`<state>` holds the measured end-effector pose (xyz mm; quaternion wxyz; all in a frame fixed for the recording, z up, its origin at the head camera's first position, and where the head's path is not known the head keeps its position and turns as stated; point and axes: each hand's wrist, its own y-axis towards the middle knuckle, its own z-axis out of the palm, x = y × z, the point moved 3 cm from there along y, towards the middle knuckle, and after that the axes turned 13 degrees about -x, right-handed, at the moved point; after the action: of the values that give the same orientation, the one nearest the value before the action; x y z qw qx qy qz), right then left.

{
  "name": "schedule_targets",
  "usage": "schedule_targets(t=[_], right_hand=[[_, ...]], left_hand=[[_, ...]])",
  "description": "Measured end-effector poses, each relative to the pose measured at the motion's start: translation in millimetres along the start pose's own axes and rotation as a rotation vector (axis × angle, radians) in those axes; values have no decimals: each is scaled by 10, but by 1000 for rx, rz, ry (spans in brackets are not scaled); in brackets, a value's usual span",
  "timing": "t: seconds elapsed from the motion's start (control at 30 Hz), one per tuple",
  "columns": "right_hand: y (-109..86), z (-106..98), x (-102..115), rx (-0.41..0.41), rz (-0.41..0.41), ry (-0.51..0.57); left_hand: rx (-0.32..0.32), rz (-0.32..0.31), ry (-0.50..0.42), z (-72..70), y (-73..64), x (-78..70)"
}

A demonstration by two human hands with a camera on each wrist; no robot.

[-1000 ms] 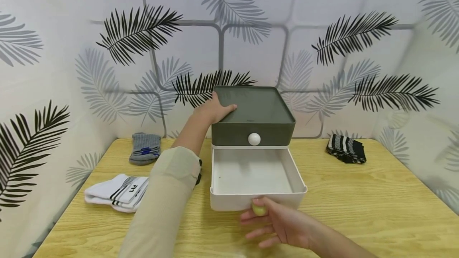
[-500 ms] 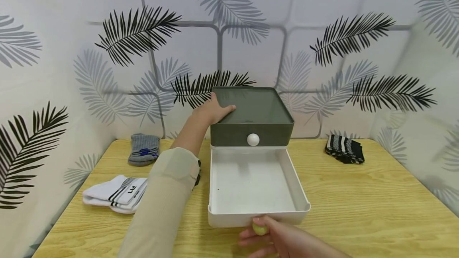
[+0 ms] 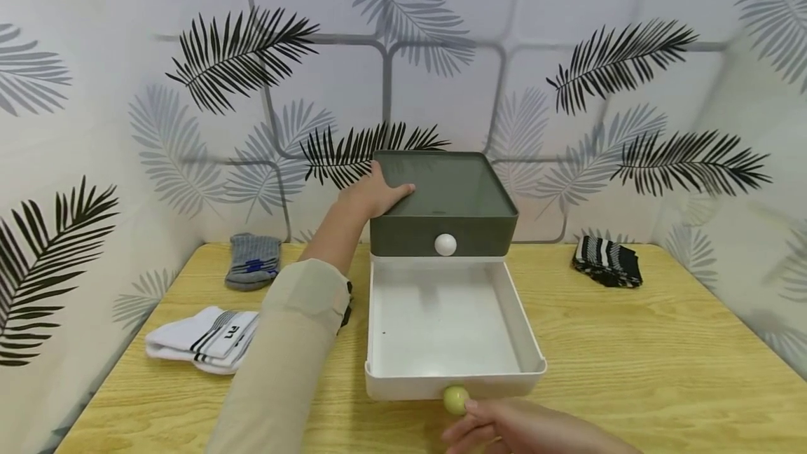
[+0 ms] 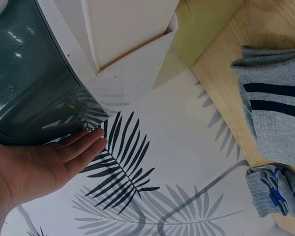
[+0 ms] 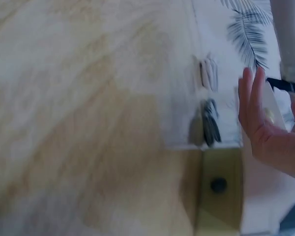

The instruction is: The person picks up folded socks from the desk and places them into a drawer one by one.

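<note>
A small drawer chest stands mid-table, its dark green upper part (image 3: pixel 450 184) bearing a white knob (image 3: pixel 445 244). Below it, the white drawer (image 3: pixel 410 387) is pulled far out and holds only a tiny dark speck. My left hand (image 3: pixel 373 195) rests on the chest's top left edge, thumb on top; in the left wrist view its straight fingers (image 4: pixel 83 152) lie along the side. At the drawer's front, my right hand (image 3: pixel 504 426) has its thumb tip right beside the yellow-green knob (image 3: pixel 455 400), with loosely bent fingers. The hand (image 5: pixel 265 128) appears blurred in the right wrist view.
A grey sock bundle (image 3: pixel 253 262) and white striped socks (image 3: pixel 214 340) lie on the table's left. Something dark (image 3: pixel 347 305) is mostly hidden behind the left sleeve. Black-and-white socks (image 3: pixel 608 262) lie at the back right. A leaf-patterned cloth (image 3: pixel 441 90) hangs behind the table.
The white drawer has slid further out toward me. My right hand has released its yellow-green knob and moved slightly right. The left hand has stayed on the chest.
</note>
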<state>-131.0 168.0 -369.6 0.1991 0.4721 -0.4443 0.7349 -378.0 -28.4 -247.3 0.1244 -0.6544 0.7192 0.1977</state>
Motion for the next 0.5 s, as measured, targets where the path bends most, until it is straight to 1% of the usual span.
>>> schedule_targets(t=[0.03, 0.1, 0.13, 0.2, 0.23, 0.27, 0.3, 0.33, 0.37, 0.4, 0.43, 0.47, 0.5], right_hand=[[-57, -37, 38, 43, -37, -28], [-163, -146, 155, 157, -148, -70], [-219, -215, 233, 202, -217, -67], [-316, -380, 428, 257, -333, -54], [-351, -480, 534, 276, -406, -37], [-385, -596, 645, 259, -473, -34], [-416, -726, 758, 218, -538, -45], [-443, -874, 865, 157, -611, -68], [-463, -1036, 958, 71, -669, -102], [-473, -1210, 1030, -42, -735, -147], [-474, -1394, 1082, -183, -788, -195], [-472, -1587, 1112, -336, -821, -258], [-459, -1783, 1116, -487, -837, -314]], left_hand=[[0, -1, 1, -3, -1, 5], [-2, -3, 7, -10, -1, 17], [-3, -4, 10, -14, -2, 23], [-3, -8, 14, -23, -6, 35], [-4, -10, 18, -26, -5, 40], [-5, -12, 22, -28, -5, 45], [-8, -12, 23, -30, -3, 47], [-9, -13, 25, -28, 1, 47], [-10, -13, 24, -24, 5, 44], [-11, -11, 23, -17, 11, 40], [-9, -9, 23, -8, 16, 34], [-8, -6, 22, 2, 19, 27], [-5, -3, 21, 14, 21, 18]])
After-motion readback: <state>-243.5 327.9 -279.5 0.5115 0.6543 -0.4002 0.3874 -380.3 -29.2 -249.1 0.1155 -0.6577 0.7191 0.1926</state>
